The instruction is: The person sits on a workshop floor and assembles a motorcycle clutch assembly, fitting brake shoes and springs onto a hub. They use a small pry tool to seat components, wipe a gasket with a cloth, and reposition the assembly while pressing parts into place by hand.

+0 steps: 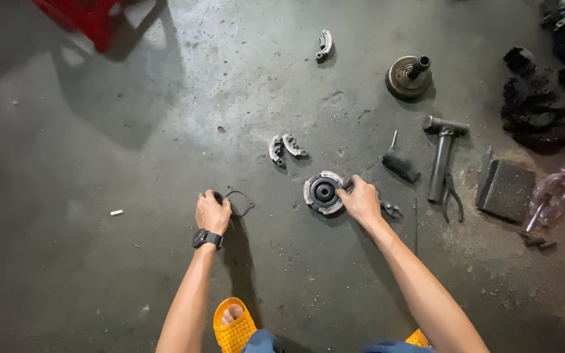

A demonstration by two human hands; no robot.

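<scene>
My left hand (pixel 212 210), with a black watch on its wrist, rests on the concrete floor, its fingers closed over one edge of a thin dark metal ring (pixel 239 202). My right hand (pixel 361 201) grips the right side of a round metal clutch plate (pixel 322 191) with a black hub, which lies flat on the floor. Two curved clutch shoes (pixel 285 148) lie just beyond the plate. A third shoe (pixel 324 46) lies farther away.
A bell-shaped drum with a shaft (pixel 409 76), a black brush (pixel 399 163), a T-shaped metal tool (pixel 441 157), pliers (pixel 451 196) and a dark block (pixel 505 188) lie to the right. Greasy parts pile at the far right. A red stool (pixel 83 19) stands top left. My yellow sandal (pixel 233 325) is below.
</scene>
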